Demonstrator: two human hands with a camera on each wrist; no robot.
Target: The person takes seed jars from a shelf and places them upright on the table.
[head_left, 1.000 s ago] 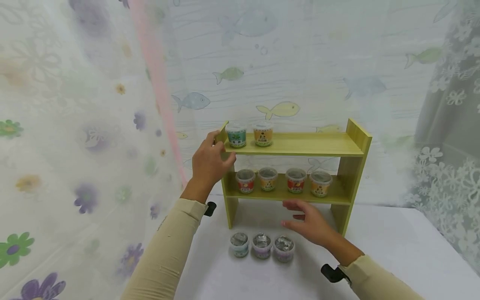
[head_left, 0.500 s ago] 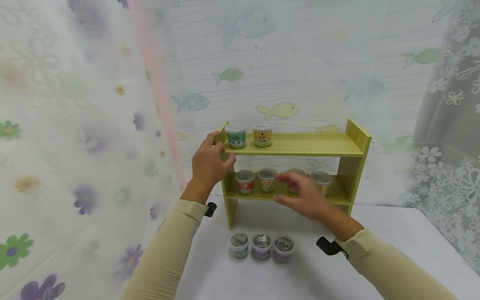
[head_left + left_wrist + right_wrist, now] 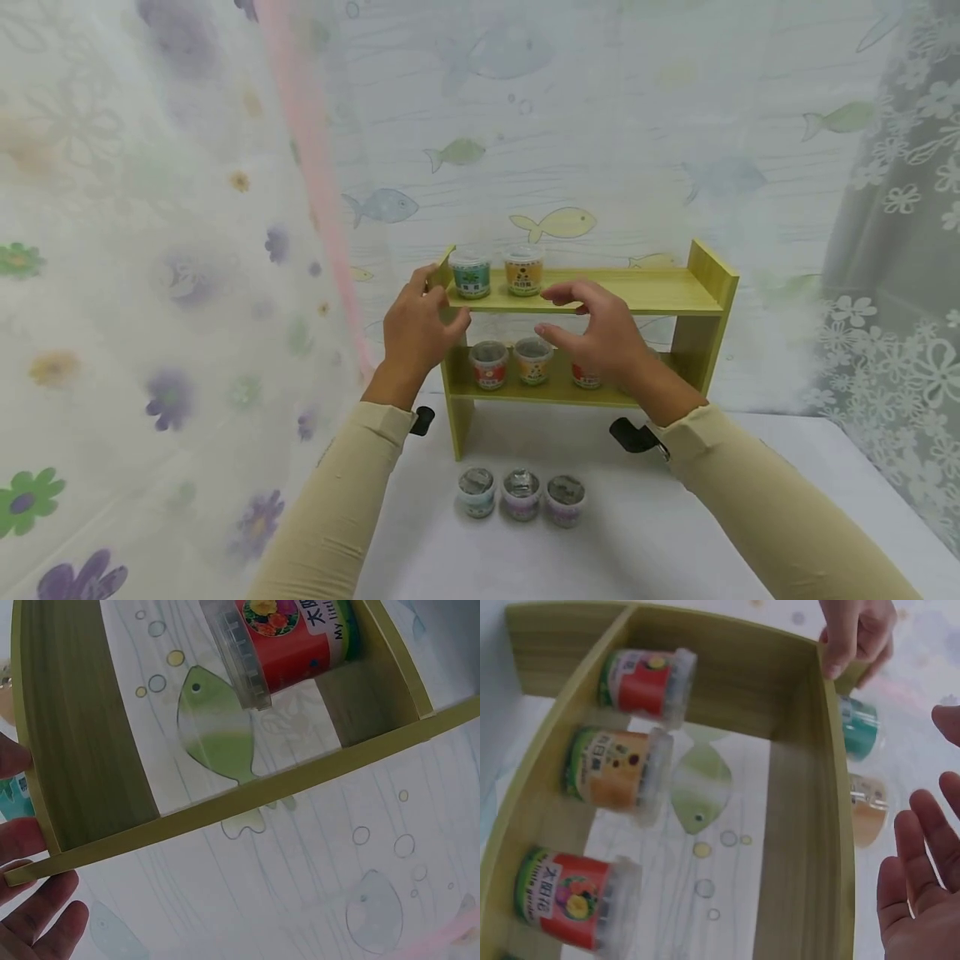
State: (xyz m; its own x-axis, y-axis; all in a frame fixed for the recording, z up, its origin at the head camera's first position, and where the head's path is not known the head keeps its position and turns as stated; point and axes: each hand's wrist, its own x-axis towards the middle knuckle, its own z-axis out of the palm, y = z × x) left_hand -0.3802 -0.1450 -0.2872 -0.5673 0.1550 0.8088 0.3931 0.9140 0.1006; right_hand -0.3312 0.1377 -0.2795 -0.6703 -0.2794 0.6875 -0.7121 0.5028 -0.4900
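The top orange cup stands upright on the shelf's upper board, left of its middle, just beside the right hand, whose thumb and fingers are spread apart and hold nothing. Between that cup and the left hand, which grips the shelf's upper left corner, stands the green cup. On the shelf's lower board are a red cup, a lower orange cup and a second red cup, the last partly hidden behind the right hand. On the bench, three silver-topped cups stand in a row before the shelf; a fish-print curtain hangs behind it.
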